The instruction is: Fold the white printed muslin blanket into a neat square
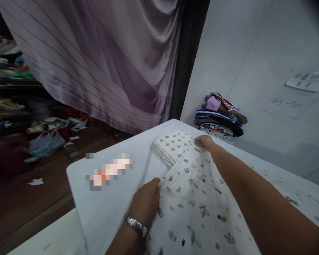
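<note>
A white cloth printed with small palms, cacti and pears hangs spread between my hands over the white table. My left hand, with a silver band at the wrist, is closed on its near left corner. Farther away, my right hand pinches the cloth's far corner. Just beyond the upper edge lies a folded white cloth with grey leaf-like prints, partly covered by the held one. More printed fabric lies to the right, behind my right forearm.
The white table has a rounded left corner, with a pixelated patch on it. Folded clothes are piled by the wall, where paper notes hang. A purple curtain drapes behind. Plastic bags and scraps lie on the floor at left.
</note>
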Demonstrator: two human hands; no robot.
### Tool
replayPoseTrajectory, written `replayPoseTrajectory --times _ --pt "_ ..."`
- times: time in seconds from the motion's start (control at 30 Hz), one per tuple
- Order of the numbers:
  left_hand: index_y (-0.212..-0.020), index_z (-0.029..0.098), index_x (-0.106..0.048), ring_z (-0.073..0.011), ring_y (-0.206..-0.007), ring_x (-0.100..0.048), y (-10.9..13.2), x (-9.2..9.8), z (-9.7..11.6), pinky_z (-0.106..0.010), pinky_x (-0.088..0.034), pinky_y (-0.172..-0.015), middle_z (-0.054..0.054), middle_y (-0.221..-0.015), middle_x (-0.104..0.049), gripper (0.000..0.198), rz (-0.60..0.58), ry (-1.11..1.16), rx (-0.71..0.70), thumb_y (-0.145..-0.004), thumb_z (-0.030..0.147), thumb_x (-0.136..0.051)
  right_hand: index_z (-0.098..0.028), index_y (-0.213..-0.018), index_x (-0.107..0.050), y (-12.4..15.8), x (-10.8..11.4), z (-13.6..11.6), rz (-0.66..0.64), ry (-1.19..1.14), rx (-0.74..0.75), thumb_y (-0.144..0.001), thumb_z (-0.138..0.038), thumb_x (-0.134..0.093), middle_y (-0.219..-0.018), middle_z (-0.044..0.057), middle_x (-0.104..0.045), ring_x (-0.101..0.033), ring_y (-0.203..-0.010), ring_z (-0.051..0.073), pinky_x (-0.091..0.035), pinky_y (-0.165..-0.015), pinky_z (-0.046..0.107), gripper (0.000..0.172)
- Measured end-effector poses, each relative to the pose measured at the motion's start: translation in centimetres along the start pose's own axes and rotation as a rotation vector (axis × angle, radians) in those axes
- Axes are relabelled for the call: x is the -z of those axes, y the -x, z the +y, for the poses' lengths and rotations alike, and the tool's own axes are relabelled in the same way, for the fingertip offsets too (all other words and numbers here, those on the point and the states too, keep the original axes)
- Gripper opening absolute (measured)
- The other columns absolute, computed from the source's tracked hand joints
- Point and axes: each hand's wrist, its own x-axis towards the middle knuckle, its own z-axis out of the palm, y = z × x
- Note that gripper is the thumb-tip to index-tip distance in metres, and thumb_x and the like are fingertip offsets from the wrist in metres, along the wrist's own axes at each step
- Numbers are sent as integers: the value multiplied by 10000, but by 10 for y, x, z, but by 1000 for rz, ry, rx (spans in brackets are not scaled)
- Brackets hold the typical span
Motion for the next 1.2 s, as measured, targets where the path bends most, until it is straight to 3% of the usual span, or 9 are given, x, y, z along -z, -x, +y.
replayPoseTrajectory --times 0.13,0.23,0.37,0.43,0.5,0.63,0.8,0.93,1.2 --pt "-1118 239 -543 -229 -946 -602 -2 -1 -1 -322 -410 -765 -69 -1046 -654 293 -30 -29 22 -879 238 -373 -101 -1131 -521 17 -2 13 12 -29 64 -820 -135 -489 -1004 131 -637 -653 -805 164 -553 -697 296 314" --pt "-1120 231 -542 -227 -924 -607 0 0 0 -320 -413 -742 -72 -1014 -660 298 -37 -53 32 -892 239 -349 -141 -1071 -593 44 -3 22 20 7 173 -791 -141 -481 -1098 93 -619 -590 -1004 187 -470 -904 351 301" --pt "-1035 218 -572 -223 -879 -616 1 2 2 -314 -419 -707 -76 -947 -669 281 -49 -108 46 -902 243 -326 -155 -1044 -645 91 -17 39 -45 245 555 -785 -179 -489 -1214 91 -566 -467 -1169 216 -308 -1051 374 303" --pt "-1017 218 -578 -226 -886 -616 1 2 2 -315 -422 -704 -80 -948 -667 269 -57 -125 47 -898 246 -337 -155 -1094 -629 109 -24 42 -33 379 709 -813 -188 -452 -1241 103 -539 -452 -1172 224 -313 -1037 386 334" --pt "-1072 227 -560 -224 -897 -615 0 1 1 -313 -421 -712 -79 -957 -665 275 -53 -113 51 -893 245 -352 -170 -1110 -624 118 -27 39 -31 475 752 -822 -149 -421 -1193 95 -557 -472 -1123 215 -348 -992 369 352" --pt "-1194 247 -479 -190 -907 -605 -3 -4 0 -287 -407 -740 -56 -988 -657 336 14 -18 36 -864 239 -419 -178 -1014 -662 113 -23 19 -236 760 784 -827 -115 -440 -1021 83 -601 -509 -990 201 -391 -877 303 297" --pt "-1002 215 -533 -176 -885 -583 -6 -9 2 -265 -389 -709 -48 -1040 -613 244 23 44 -10 -814 370 -522 -177 -867 -661 100 -17 3 -401 896 826 -817 -139 -521 -979 60 -608 -511 -971 177 -383 -793 236 154" --pt "-917 195 -537 -168 -844 -573 -6 -12 4 -261 -371 -664 -51 -1009 -593 196 20 23 2 -818 362 -513 -180 -844 -613 102 -16 2 -411 941 833 -815 -134 -503 -972 56 -603 -507 -962 174 -368 -720 226 122" --pt "-826 180 -543 -183 -840 -573 -10 -15 0 -281 -375 -678 -62 -962 -592 123 15 -6 27 -830 286 -479 -173 -969 -500 106 -22 -4 -299 1019 705 -892 -206 -367 -914 76 -605 -535 -704 168 -316 -584 248 158"
